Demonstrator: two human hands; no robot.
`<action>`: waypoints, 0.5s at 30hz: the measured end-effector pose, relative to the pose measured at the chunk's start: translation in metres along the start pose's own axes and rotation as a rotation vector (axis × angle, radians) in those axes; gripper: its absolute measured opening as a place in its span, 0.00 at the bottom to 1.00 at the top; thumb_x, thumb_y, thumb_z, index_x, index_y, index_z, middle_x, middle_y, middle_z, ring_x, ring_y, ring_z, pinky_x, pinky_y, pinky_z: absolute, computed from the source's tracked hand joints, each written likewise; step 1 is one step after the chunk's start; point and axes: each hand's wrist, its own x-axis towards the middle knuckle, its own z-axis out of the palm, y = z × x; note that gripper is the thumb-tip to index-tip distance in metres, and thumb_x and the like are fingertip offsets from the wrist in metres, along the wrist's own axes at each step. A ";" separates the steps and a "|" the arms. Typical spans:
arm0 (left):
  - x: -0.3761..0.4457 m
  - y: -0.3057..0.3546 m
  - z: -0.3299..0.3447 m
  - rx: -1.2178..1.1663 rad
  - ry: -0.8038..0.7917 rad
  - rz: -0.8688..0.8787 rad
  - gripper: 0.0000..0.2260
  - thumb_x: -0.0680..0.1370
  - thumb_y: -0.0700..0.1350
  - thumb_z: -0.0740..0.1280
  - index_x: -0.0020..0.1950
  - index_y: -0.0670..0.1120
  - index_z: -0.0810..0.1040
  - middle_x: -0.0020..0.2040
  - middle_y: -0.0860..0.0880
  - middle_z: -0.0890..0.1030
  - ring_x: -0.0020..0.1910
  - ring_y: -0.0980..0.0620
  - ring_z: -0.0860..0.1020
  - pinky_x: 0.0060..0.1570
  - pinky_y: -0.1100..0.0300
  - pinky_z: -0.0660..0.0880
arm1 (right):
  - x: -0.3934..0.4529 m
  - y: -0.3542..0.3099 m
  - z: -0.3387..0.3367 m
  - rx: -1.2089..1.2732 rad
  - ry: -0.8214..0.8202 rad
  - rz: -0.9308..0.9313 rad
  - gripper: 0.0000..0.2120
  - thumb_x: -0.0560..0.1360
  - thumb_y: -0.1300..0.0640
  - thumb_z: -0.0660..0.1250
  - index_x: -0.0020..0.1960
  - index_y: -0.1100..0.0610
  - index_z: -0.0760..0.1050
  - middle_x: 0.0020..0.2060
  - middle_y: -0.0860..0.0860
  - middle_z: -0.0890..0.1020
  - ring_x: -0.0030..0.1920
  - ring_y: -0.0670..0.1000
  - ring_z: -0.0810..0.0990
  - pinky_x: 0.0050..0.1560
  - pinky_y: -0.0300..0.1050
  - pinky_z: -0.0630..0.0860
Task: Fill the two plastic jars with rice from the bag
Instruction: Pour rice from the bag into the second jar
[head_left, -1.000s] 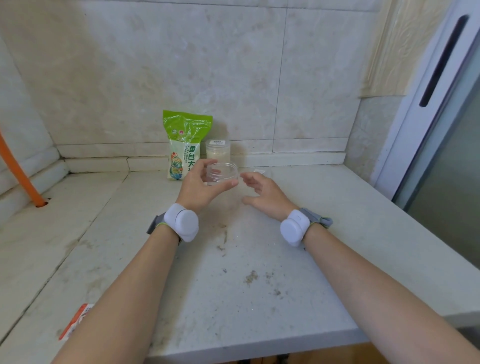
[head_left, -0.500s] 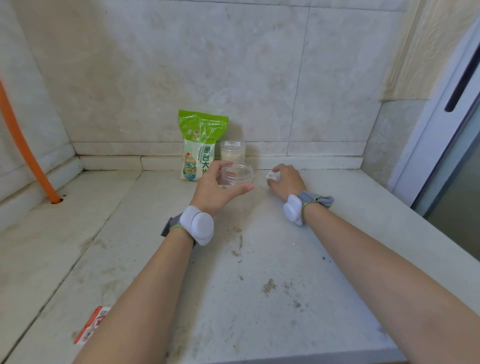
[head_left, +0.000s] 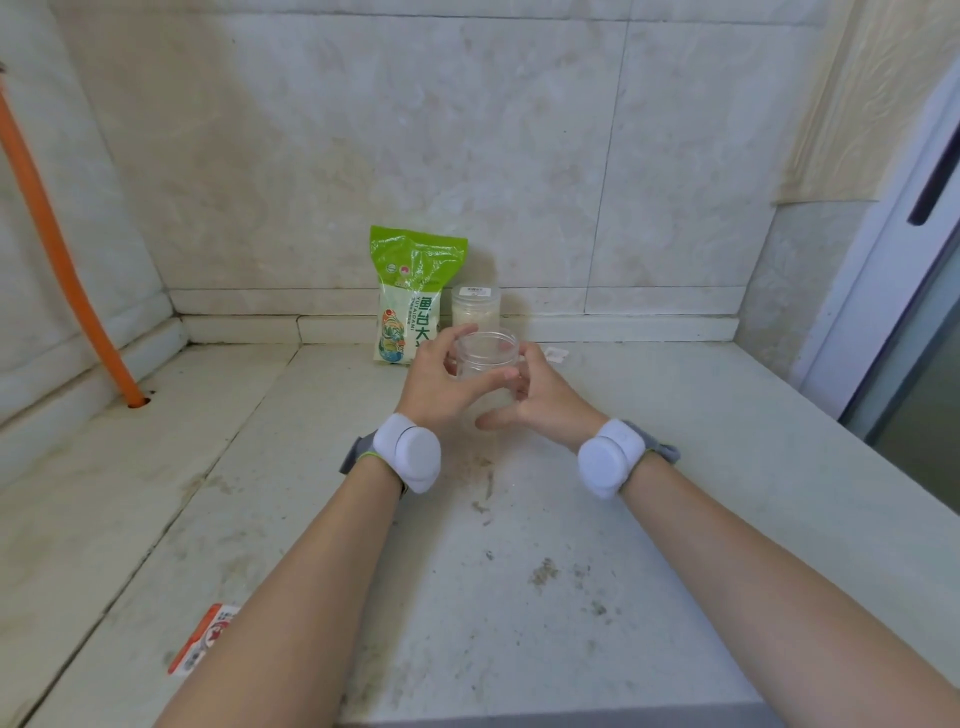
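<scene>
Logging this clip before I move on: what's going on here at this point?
A person holds an open, empty clear jar above the counter, with the left hand wrapped around it and the right hand against its other side. The green rice bag stands upright against the back wall, with a second, lidded jar that looks filled beside it. A small white lid lies on the counter. No pouring is under way.

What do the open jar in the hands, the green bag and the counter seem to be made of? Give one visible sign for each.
Open jar: clear, glossy plastic, it seems; the fingers show through its wall.
Green bag: thin printed plastic film, probably; it is shiny and creased at the top.
Counter: pale stone or stone-like slab, matt, with seams and stains; which one is unclear.
</scene>
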 end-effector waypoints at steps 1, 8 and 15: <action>0.000 0.002 0.000 0.010 -0.009 -0.010 0.41 0.57 0.65 0.72 0.68 0.53 0.71 0.61 0.47 0.73 0.54 0.51 0.73 0.52 0.65 0.71 | 0.000 0.000 0.003 0.005 0.040 -0.014 0.40 0.64 0.65 0.77 0.68 0.58 0.58 0.60 0.54 0.77 0.61 0.49 0.76 0.62 0.44 0.73; 0.016 0.013 -0.008 -0.254 0.243 -0.217 0.22 0.74 0.54 0.70 0.62 0.44 0.72 0.51 0.48 0.76 0.50 0.49 0.76 0.52 0.55 0.75 | -0.006 0.004 0.009 -0.152 0.191 -0.048 0.36 0.66 0.52 0.77 0.66 0.55 0.61 0.57 0.53 0.75 0.59 0.50 0.76 0.62 0.47 0.72; 0.074 -0.030 -0.025 0.181 0.338 -0.286 0.35 0.66 0.50 0.78 0.66 0.40 0.65 0.64 0.38 0.70 0.65 0.40 0.69 0.63 0.50 0.69 | -0.004 0.007 0.012 -0.180 0.233 -0.083 0.34 0.66 0.53 0.76 0.65 0.55 0.61 0.55 0.52 0.75 0.58 0.49 0.76 0.61 0.46 0.73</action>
